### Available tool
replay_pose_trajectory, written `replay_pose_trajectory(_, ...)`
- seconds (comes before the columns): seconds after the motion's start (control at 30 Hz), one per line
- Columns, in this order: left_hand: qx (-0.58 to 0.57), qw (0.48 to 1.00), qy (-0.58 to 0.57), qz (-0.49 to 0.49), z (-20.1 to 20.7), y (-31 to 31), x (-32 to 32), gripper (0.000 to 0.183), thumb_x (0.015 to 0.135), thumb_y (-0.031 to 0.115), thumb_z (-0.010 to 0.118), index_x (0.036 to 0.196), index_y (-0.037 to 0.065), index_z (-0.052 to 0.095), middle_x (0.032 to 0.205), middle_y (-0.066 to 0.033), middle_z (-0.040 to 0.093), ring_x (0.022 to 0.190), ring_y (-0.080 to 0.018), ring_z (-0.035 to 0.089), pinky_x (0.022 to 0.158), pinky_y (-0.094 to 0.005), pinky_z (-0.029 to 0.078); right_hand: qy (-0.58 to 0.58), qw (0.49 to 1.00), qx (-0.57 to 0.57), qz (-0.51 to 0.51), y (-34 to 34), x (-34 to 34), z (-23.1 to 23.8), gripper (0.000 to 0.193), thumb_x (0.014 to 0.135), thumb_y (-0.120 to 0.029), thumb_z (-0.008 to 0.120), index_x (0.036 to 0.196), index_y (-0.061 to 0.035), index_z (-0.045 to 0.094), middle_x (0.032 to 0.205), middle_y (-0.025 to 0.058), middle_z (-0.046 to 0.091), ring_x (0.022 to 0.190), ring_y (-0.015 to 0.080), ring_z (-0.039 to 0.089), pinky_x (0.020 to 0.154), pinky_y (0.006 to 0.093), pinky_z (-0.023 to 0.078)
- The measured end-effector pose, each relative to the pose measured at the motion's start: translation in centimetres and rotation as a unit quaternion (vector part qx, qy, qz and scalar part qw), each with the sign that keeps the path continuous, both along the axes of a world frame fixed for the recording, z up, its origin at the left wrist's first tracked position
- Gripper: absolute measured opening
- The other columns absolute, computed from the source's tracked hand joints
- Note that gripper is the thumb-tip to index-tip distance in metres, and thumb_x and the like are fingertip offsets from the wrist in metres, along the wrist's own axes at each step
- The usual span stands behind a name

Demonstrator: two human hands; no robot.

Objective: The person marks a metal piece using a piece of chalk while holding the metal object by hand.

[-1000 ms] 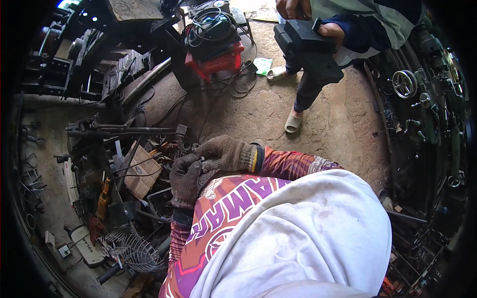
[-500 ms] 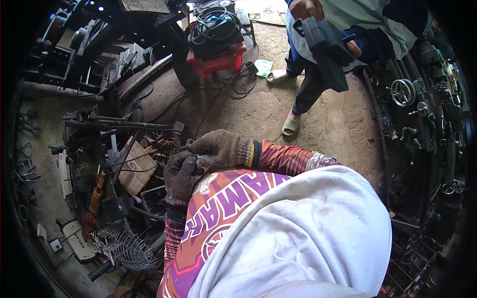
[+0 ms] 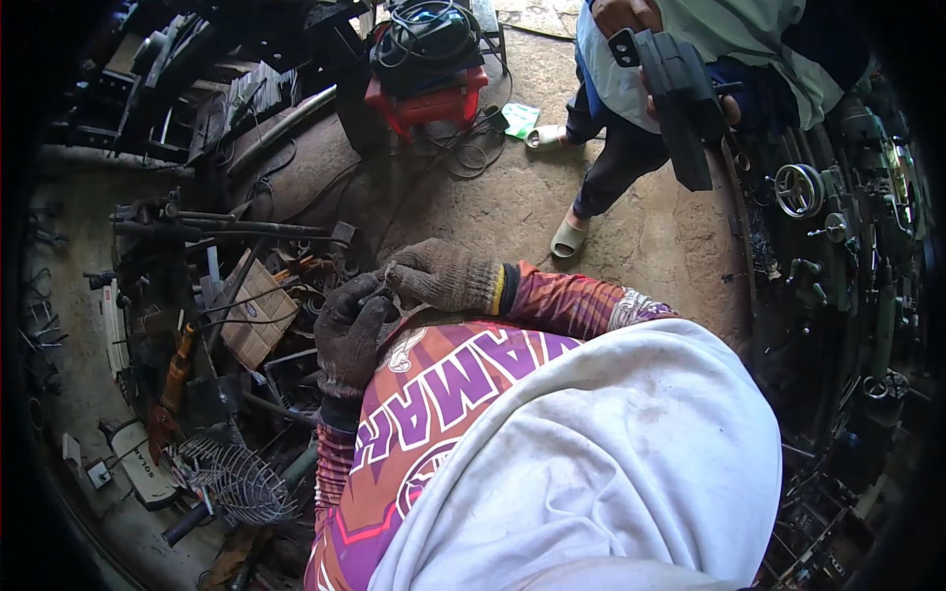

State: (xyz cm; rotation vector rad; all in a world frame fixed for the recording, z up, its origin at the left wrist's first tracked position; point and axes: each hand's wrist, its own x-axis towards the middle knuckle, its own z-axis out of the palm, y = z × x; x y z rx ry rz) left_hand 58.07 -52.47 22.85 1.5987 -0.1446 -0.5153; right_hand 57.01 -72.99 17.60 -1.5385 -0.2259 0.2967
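Note:
My left hand [image 3: 347, 330], in a dark, dirty knitted glove, is in front of my chest with its fingers curled. Against its fingertips rests my right hand [image 3: 445, 276], in a brown knitted glove, also closed in a pinch. Something small and greyish shows between the fingertips, too small to name. Just beyond the hands lies a heap of metal scraps and parts, with a piece of cardboard [image 3: 258, 315] on it. Across from me another person's hand [image 3: 627, 14] holds a bulky dark tool or machine part [image 3: 676, 108].
A red stool [image 3: 426, 106] carries a dark machine with coiled cable. A wire fan guard [image 3: 241, 483] and an orange tool [image 3: 177, 369] lie at the left. Along the right stands machinery with a handwheel [image 3: 798, 190]. The other person's sandalled foot [image 3: 569, 238] is on the floor ahead.
My left hand has shifted slightly left and its fingers have loosened a little. The view has moved a bit. The other person's dark part appears farther right.

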Motion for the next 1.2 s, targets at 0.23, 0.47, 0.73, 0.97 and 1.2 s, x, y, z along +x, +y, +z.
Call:
replay_pose_trajectory(0.23, 0.016, 1.000, -0.008, 0.008, -0.2, -0.3, -0.2, 0.024, 0.093, 0.004, 0.065, 0.116, -0.002, 0.063, 0.107, -0.0099, 0.068, 0.094, -0.0147, 0.064, 0.084, -0.0299, 0.053, 0.020, 1.000, -0.010, 0.018, -0.6, -0.1, 0.1, 0.038, 0.098, -0.036, 0.053, 0.106, -0.0017, 0.068, 0.092, 0.0151, 0.071, 0.088, 0.0247, 0.069, 0.079, 0.0368, 0.053)
replay_pose_trajectory(0.47, 0.038, 0.993, -0.110, 0.017, -2.2, -0.1, 0.3, 0.022, 0.095, 0.013, 0.066, 0.110, -0.001, 0.065, 0.100, -0.0097, 0.069, 0.085, -0.0151, 0.066, 0.078, -0.0308, 0.055, -0.092, 0.995, -0.005, -0.042, -0.5, -0.9, -0.4, 0.038, 0.097, -0.032, 0.060, 0.117, -0.0006, 0.066, 0.096, 0.0120, 0.071, 0.090, 0.0201, 0.068, 0.083, 0.0345, 0.053)
replay_pose_trajectory(0.73, 0.064, 0.997, -0.029, -0.029, -1.2, -1.4, 0.5, 0.024, 0.098, 0.023, 0.063, 0.104, -0.001, 0.065, 0.084, -0.0076, 0.068, 0.076, -0.0142, 0.065, 0.070, -0.0304, 0.054, -0.009, 1.000, -0.013, -0.016, -2.0, -1.6, 0.0, 0.035, 0.096, -0.028, 0.059, 0.117, 0.0000, 0.066, 0.097, 0.0134, 0.071, 0.090, 0.0205, 0.069, 0.083, 0.0354, 0.053)
replay_pose_trajectory(0.97, 0.062, 0.996, -0.037, -0.048, -1.8, -2.4, 0.9, 0.019, 0.096, 0.016, 0.065, 0.106, -0.001, 0.065, 0.095, -0.0089, 0.068, 0.081, -0.0146, 0.065, 0.075, -0.0304, 0.054, -0.055, 0.992, 0.058, -0.100, -2.3, -2.5, -0.7, 0.030, 0.094, -0.020, 0.064, 0.116, 0.0000, 0.066, 0.100, 0.0116, 0.072, 0.093, 0.0190, 0.067, 0.088, 0.0351, 0.052)
replay_pose_trajectory(1.2, -0.012, 0.999, -0.036, -0.035, -1.0, -3.3, 0.2, 0.025, 0.094, 0.004, 0.064, 0.118, 0.000, 0.060, 0.108, -0.0109, 0.066, 0.094, -0.0165, 0.065, 0.083, -0.0319, 0.055, 0.024, 0.984, 0.157, -0.074, -2.5, -2.4, -0.1, 0.031, 0.096, -0.016, 0.063, 0.121, 0.0015, 0.064, 0.103, 0.0093, 0.071, 0.095, 0.0138, 0.064, 0.088, 0.0319, 0.051)
